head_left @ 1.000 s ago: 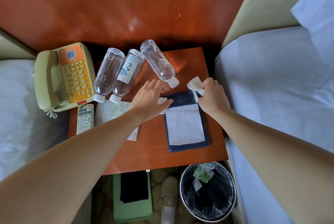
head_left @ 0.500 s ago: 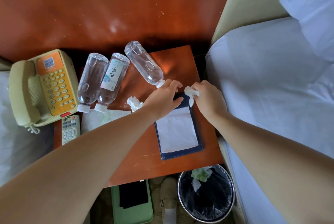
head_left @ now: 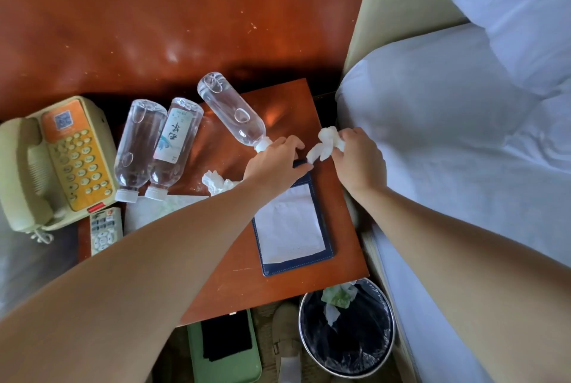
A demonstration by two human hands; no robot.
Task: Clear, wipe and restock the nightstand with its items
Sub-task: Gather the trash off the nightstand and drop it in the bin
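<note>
Right hand (head_left: 358,160) has lifted its tissue wad (head_left: 326,144) off the notepad folder (head_left: 296,265). Fingers are clenched round it and the loose end pokes toward the left hand (head_left: 273,163). The left hand is curled over the folder's top edge, touching the tilted bottle's (head_left: 231,113) cap. Its fingertips are hidden, so can't tell if it grips anything. A second wad (head_left: 216,181) lies by the left wrist on the nightstand (head_left: 247,283).

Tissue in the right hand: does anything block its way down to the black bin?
Nothing visible does. The right hand holds the tissue over the nightstand; the bin stands open beyond its front edge.
</note>
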